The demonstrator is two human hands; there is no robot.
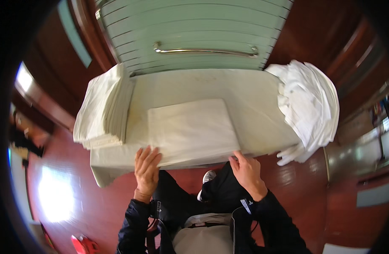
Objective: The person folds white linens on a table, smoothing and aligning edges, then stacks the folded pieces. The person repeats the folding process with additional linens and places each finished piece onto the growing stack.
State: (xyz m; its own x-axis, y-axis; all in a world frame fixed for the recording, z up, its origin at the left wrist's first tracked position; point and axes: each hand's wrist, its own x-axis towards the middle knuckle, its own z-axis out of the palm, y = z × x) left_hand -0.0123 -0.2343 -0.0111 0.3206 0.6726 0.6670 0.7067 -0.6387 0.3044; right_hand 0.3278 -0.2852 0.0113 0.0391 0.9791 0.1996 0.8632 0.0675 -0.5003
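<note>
A folded white cloth [192, 127] lies flat on a table with a pale cover [258, 114], close to its near edge. My left hand [147, 169] is at the cloth's near left corner, fingers stretched out over the table edge. At the near right corner is my right hand [248, 171], its index finger and thumb extended and slightly apart, touching or almost touching the cloth's edge. Neither hand visibly grips the fabric. To the left stands a tall stack of folded white cloths [103, 110].
A loose heap of white cloths [308, 106] covers the table's right end and hangs over its edge. Behind the table is a pale green glass door [194, 29] with a metal bar handle [207, 51]. A red object [84, 244] sits on the reddish floor at lower left.
</note>
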